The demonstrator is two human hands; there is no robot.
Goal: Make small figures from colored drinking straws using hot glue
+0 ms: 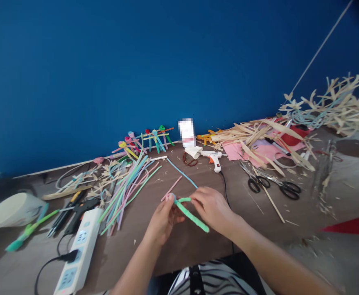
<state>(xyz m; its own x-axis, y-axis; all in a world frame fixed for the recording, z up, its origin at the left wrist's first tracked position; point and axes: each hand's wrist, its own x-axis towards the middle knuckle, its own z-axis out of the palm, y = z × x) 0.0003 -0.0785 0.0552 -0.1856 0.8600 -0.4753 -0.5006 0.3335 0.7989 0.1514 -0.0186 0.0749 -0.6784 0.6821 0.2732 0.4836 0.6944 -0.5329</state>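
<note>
A small green pipe-cleaner figure with a blue and pink top is held above the front of the brown table. My left hand pinches it by its top, with the thumb on the pink and blue part. The fingers of my right hand are closed at the tip of the shorter green limb. The longer, thicker green limb hangs free toward the lower right. Just beyond the hands, a pink pipe cleaner and a blue one lie on the table.
A bundle of pastel pipe cleaners and a power strip lie left. Behind are finished figures, a phone-like screen and a white glue gun. Scissors and pale strips are on the right.
</note>
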